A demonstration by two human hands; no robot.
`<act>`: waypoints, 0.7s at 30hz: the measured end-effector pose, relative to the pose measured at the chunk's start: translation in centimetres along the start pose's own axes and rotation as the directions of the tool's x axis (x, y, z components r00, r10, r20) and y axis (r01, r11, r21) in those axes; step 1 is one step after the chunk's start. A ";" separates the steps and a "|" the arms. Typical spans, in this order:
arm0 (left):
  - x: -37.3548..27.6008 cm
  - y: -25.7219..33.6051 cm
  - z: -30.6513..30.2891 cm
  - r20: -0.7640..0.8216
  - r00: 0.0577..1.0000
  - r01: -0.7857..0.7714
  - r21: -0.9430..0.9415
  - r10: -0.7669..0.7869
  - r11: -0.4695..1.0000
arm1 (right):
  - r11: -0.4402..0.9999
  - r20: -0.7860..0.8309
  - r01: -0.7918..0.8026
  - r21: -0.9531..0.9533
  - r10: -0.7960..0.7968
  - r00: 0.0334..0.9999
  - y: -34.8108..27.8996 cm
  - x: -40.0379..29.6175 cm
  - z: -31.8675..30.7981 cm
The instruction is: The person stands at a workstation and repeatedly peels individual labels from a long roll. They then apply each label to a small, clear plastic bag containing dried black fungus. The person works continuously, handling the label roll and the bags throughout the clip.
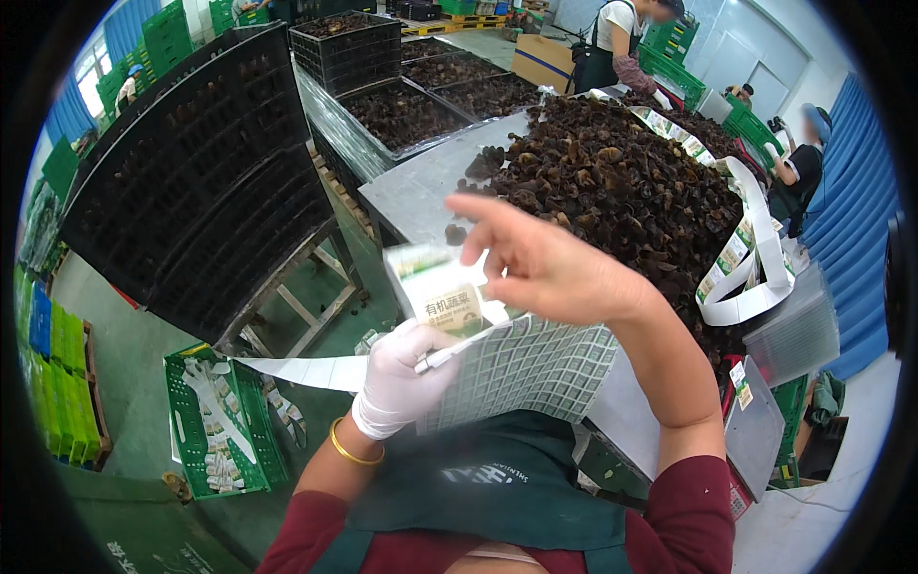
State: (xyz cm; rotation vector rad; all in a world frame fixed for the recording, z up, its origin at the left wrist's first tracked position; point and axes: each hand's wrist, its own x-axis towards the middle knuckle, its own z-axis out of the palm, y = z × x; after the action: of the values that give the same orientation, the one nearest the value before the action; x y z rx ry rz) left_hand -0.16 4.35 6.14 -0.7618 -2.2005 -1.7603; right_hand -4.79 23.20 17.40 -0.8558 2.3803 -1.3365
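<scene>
My left hand (409, 373), in a white glove with a gold bangle at the wrist, grips a strip of printed labels (441, 290) together with a sheet of small green-and-white stickers (538, 366). The sheet hangs in front of my dark green apron. From the glove a white backing strip (308, 372) runs left to a green crate. My bare right hand (523, 258) is raised over the labels, slightly blurred, fingers spread and partly bent; whether a fingertip touches a label I cannot tell. Beyond it, a heap of dark wood ear mushrooms (595, 165) covers much of the metal table (423, 194).
A green plastic crate (269, 445) with label strips stands on the floor at left. Black mesh crates (208, 179) rise at upper left. A looped label strip (760, 215) lies on the heap's right side, near a scale (753, 430). Co-workers stand beyond the table.
</scene>
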 end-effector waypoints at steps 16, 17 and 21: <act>0.3 0.4 0.1 -0.005 0.970 -0.244 0.028 0.244 0.969 | 0.965 -0.033 -0.157 -0.212 0.153 0.988 0.4 1.7 0.2; 0.4 0.3 -0.3 0.042 0.974 -0.223 0.034 0.222 0.974 | 0.989 -0.094 -0.140 -0.042 0.135 0.986 0.7 1.6 -0.3; -0.3 -0.1 -0.4 0.128 0.992 -0.017 0.041 0.012 0.999 | 0.929 -0.196 -0.156 0.336 0.231 0.953 0.3 1.9 -1.3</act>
State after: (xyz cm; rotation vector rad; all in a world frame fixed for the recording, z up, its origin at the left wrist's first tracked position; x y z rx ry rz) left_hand -0.04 3.82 5.99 -0.9017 -2.2991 -1.6963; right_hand -7.09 23.06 17.91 -0.3785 2.2469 -1.7514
